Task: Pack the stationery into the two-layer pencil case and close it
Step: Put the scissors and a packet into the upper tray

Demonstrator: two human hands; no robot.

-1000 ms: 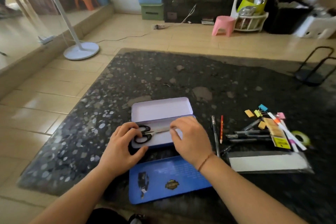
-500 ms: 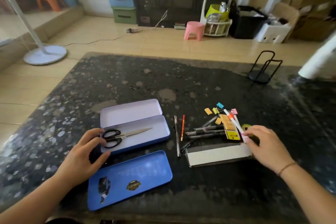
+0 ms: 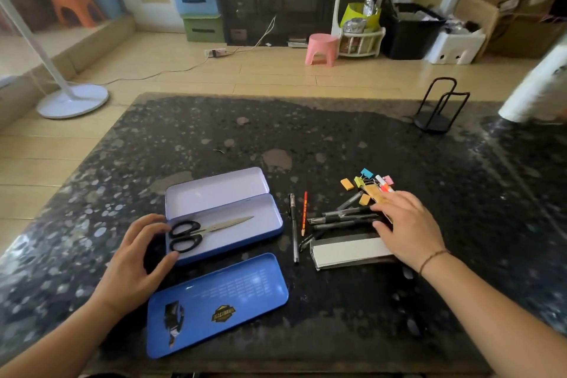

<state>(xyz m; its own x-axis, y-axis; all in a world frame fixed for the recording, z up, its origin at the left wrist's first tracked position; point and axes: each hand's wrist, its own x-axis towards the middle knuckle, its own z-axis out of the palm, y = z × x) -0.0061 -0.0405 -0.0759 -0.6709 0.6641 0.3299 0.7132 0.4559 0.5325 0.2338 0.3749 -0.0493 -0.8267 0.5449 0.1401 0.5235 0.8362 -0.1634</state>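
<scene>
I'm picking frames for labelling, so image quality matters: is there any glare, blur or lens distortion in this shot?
Head view: wide-angle bending curves the table edges and floor lines; soft window glare sheens the blue lid and the table's left side; the white object at the right edge is blurred; the scissors and both hands, left hand and right hand, read fairly sharp.

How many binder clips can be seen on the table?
5, all in the stationery pile beyond the right hand: orange, yellow-green, blue, pink, and another orange nearer. The hand may hide more.
</scene>
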